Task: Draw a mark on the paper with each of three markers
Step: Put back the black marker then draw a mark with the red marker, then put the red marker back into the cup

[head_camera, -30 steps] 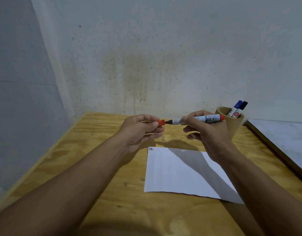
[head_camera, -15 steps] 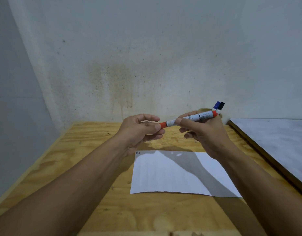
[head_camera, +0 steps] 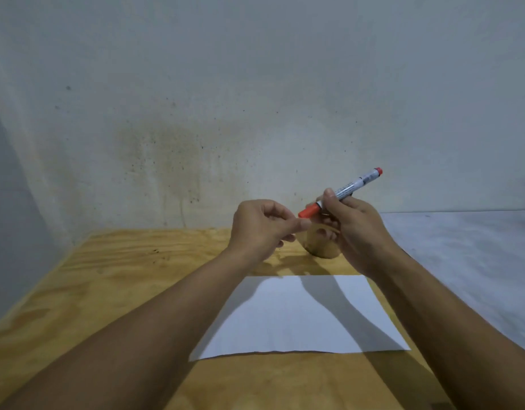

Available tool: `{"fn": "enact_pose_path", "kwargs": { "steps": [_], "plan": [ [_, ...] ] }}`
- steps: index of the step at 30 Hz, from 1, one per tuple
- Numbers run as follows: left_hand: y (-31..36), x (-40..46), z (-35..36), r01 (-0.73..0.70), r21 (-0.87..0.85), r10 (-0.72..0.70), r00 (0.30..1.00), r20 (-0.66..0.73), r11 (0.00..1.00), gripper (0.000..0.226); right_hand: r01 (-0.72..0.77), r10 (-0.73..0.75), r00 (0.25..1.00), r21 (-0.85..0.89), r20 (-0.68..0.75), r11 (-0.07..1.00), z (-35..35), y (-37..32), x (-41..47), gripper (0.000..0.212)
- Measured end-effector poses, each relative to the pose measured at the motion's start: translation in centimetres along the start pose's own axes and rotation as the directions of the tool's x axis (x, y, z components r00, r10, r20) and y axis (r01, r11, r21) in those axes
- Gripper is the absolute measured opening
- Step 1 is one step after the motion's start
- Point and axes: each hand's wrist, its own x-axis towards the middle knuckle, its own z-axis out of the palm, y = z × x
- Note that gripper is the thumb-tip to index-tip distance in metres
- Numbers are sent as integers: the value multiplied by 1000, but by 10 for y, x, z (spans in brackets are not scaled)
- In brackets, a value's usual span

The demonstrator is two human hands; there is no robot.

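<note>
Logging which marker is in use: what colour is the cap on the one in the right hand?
Orange-red cap, matching the end plug; clearest in the head view.

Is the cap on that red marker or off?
On. The red cap covers the tip of the white-barrelled red marker in the right hand.

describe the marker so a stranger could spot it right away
Above the far edge of the wooden table, beyond the white paper, the right hand holds a tilted marker. It alone has a white barrel with an orange-red cap and end.
</note>
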Motion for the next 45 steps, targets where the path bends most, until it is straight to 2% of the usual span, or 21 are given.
{"fn": "enact_pose_path", "kwargs": {
  "steps": [4, 6, 9, 11, 13, 16, 20, 22, 28, 32, 38, 41, 43, 45],
  "plan": [
    [-14, 15, 14, -74, 242, 78, 997, -10, 968, 34, -44, 37, 995, -81, -94, 996, -26, -25, 16, 30],
    [-20, 22, 18, -124, 319, 118, 992, 37, 940, 26, -84, 58, 992, -252, -108, 964, -40, -37, 23, 35],
    [-21, 30, 26, -234, 504, 178, 971, 157, 832, 33, -85, -15, 989, -643, -149, 761, -61, -50, 39, 37],
    [-20, 35, 32, -299, 584, 186, 951, 247, 755, 49, -54, -97, 984, -781, -146, 622, -73, -55, 53, 37],
    [-18, 39, 37, -378, 617, 195, 918, 344, 690, 59, -16, -162, 979, -844, -121, 535, -80, -59, 63, 32],
    [-18, 45, 43, -436, 630, 162, 881, 444, 643, 68, 48, -231, 970, -876, -74, 481, -81, -60, 74, 21],
    [-27, 53, 48, -463, 668, 123, 862, 491, 582, 80, 69, -277, 955, -831, -105, 553, -77, -50, 85, 25],
    [-33, 55, 49, -451, 672, 119, 869, 480, 587, 82, 68, -275, 955, -816, -114, 574, -75, -41, 88, 25],
    [-38, 55, 47, -438, 657, 133, 877, 461, 613, 79, 60, -300, 945, -835, -128, 547, -70, -6, 84, 33],
    [-40, 53, 48, -453, 651, 144, 870, 471, 609, 81, 84, -347, 926, -818, -146, 569, -70, 5, 80, 21],
    [-40, 51, 48, -456, 652, 102, 857, 504, 606, 91, 79, -373, 915, -838, -154, 540, -68, 8, 76, 4],
    [-39, 49, 46, -471, 687, 86, 853, 515, 554, 98, 59, -360, 919, -848, -159, 526, -68, 8, 73, 11],
    [-38, 45, 42, -438, 693, 80, 871, 484, 572, 97, 51, -401, 901, -880, -163, 472, -66, 10, 67, 26],
    [-36, 39, 34, -410, 695, 93, 890, 446, 590, 88, 71, -474, 869, -910, -144, 408, -61, 13, 55, 30]
  ]
}}
